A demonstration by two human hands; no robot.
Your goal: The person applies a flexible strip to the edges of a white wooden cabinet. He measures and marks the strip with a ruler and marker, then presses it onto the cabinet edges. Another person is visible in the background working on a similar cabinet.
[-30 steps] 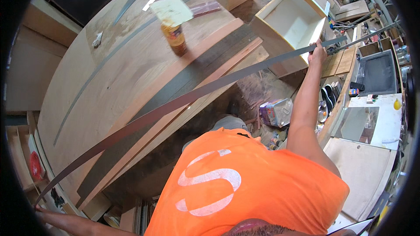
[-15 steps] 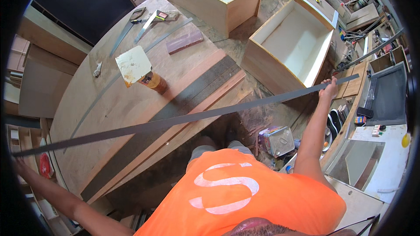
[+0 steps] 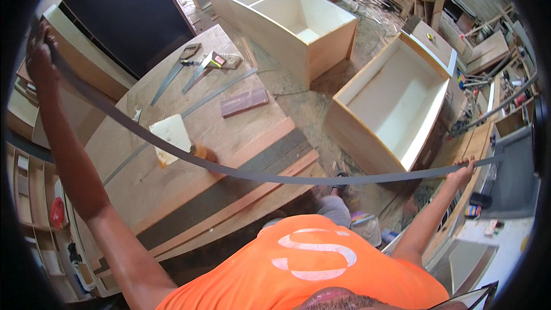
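A long, thin grey strip, like edge banding, hangs in a sagging curve between my hands, over the near part of a wooden table. My left hand is raised at the far left, closed around one end. Out to the right, my right hand pinches the strip a little short of its other end, which sticks out past the fingers. Below the strip on the table stands a brown container beside a stained off-white square piece. A dark grey band lies along the table's near side.
On the curved wooden table lie a handsaw, a knife-like blade with a yellow-green part, and a mauve block. Open white-lined cabinet boxes stand beyond. A cluttered bench runs along the right.
My left hand has risen high from the lower left with its strip end. My right hand has moved outward and lower in the picture. The strip, nearly straight before, now sags. My view has shifted.
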